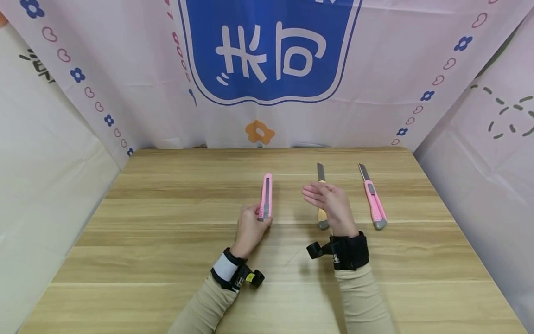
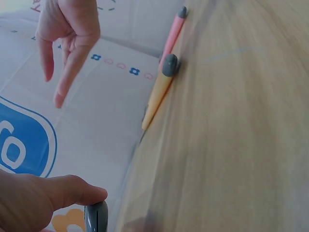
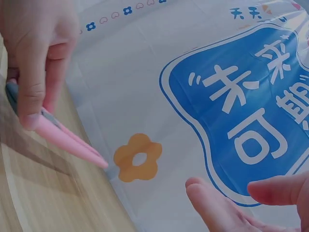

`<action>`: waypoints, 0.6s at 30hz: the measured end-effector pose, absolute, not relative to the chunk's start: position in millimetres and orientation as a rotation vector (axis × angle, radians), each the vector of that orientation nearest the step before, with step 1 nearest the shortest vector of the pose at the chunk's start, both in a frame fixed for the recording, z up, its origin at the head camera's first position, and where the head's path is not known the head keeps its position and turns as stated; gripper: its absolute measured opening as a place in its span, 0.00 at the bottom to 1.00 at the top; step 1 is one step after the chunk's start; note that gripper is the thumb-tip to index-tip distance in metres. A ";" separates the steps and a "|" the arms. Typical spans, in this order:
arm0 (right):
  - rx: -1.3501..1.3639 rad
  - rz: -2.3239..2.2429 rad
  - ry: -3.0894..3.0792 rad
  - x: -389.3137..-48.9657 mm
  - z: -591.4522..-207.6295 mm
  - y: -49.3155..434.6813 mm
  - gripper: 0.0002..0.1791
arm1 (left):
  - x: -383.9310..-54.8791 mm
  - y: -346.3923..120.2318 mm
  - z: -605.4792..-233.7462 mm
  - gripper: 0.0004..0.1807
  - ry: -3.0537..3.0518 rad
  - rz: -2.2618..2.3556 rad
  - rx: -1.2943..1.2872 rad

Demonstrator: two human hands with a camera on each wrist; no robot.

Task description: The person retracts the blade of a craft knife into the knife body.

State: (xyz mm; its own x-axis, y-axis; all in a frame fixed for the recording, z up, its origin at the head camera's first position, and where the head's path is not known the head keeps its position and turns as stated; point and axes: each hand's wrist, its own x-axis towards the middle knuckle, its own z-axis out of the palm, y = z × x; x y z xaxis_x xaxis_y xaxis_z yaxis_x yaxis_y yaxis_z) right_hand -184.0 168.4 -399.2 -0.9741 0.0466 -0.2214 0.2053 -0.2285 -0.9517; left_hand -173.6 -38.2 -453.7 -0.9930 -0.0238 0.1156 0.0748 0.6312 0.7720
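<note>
Pink knife [image 1: 266, 197]: grey end pinched by left hand [image 1: 249, 229], best held steady; right hand [image 1: 333, 207], fingers loosely extended.

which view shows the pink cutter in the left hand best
The head view: the held pink cutter shows nearly whole, slotted face visible, in the left hand. The right wrist view shows it slantwise, its rear partly behind the fingers; the left wrist view catches only its grey end.
</note>
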 end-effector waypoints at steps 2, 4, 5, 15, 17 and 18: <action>0.301 -2.385 1.862 -183.8 -399.0 170.4 0.21 | -174.5 -38.1 -457.4 0.25 -2.736 -1.295 -0.023; 0.294 -2.399 1.846 -183.3 -398.1 171.3 0.21 | -175.3 -37.8 -461.0 0.24 -2.741 -1.288 -0.009; 0.294 -2.405 1.839 -183.1 -397.7 171.6 0.21 | -175.5 -37.4 -462.5 0.24 -2.745 -1.286 -0.005; 0.309 -2.451 1.827 -182.7 -393.6 184.0 0.22 | -178.8 -33.9 -473.7 0.25 -2.763 -1.262 -0.022; 0.310 -2.467 1.819 -182.3 -393.0 186.3 0.20 | -178.7 -34.0 -474.2 0.25 -2.757 -1.269 -0.026; 0.314 -2.477 1.813 -182.4 -392.9 186.8 0.20 | -178.6 -34.1 -474.6 0.25 -2.754 -1.266 -0.026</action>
